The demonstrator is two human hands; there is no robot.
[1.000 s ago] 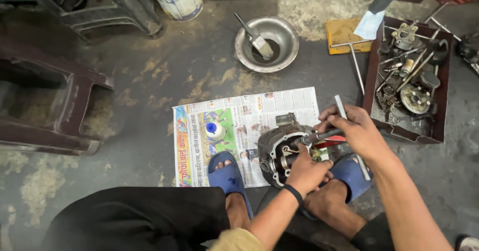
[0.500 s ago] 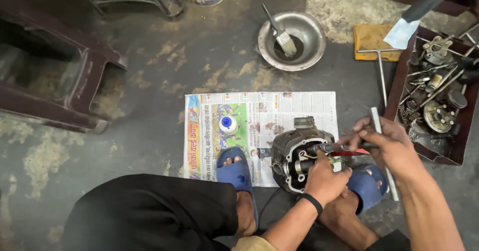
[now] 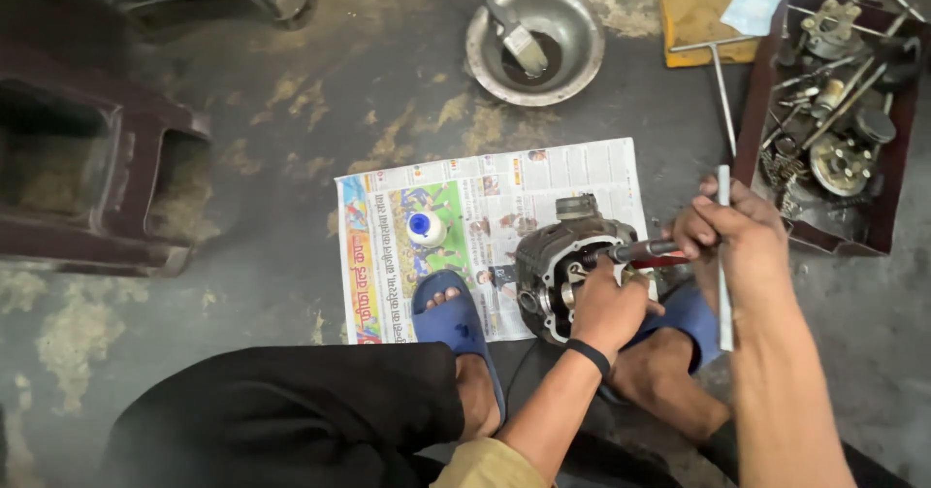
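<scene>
Centrally, a grey metal engine cylinder head (image 3: 561, 267) is stood on the near right part of a sheet of newspaper (image 3: 495, 236) spread on the concrete floor (image 3: 320, 110); it is clasped from its near side by the left hand (image 3: 606, 306), whose fingers are closed against its open face. The right hand (image 3: 729, 238) is closed around a T-handled wrench (image 3: 722, 265), the bright bar of which is held roughly upright just off the newspaper's right edge; its dark shaft, with a red part beside it, is pointed leftward into the head. A small white bottle with a blue cap (image 3: 426, 228) is set on the newspaper's left half, apart from the head; the far strip of the paper is left uncovered. Two blue sandals are planted at the newspaper's near edge, the left one (image 3: 456, 318) overlapping the paper, the right one (image 3: 690, 315) tucked under the wrists, so that little room is left on the near side.

Beyond the far edge of the newspaper a steel bowl (image 3: 572, 37) holding a brush (image 3: 514, 32) is placed, with bare floor between the two. A second T-handled tool (image 3: 720, 81) is laid on the floor from a yellow block (image 3: 693, 22) toward the right hand; just right of it, a dark red tray (image 3: 752, 110) of metal parts is crowded close to the right hand's knuckles. A dark plastic stool (image 3: 97, 187) is seen at the left, well apart from the paper, with open floor between.
</scene>
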